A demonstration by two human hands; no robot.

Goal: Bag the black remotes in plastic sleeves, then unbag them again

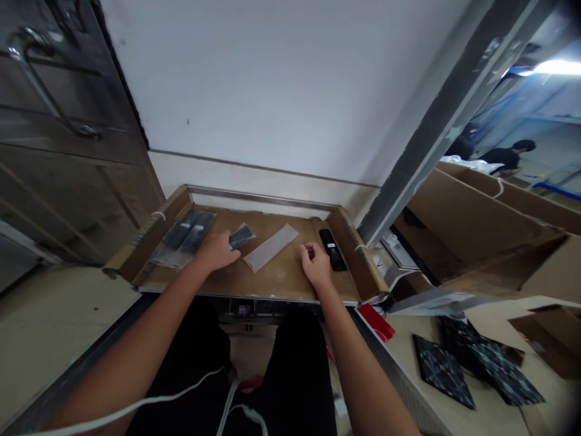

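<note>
My left hand is closed on a dark flat piece in a clear plastic sleeve, which sticks out to the right of the fingers. Under and beside that wrist lie several dark pieces in clear sleeves. An empty-looking translucent plastic sleeve rests diagonally on the cardboard-lined tray between my hands. Curled fingers close my right hand just right of this sleeve; whatever it may hold is hidden. A long black object, partly glossy, lies beside it, by the tray's right wall.
Raised cardboard sides edge the tray, with a white wall behind. Large open cardboard boxes stand at right. Black patterned packages lie on the floor. A white cable crosses my lap. People are in the background.
</note>
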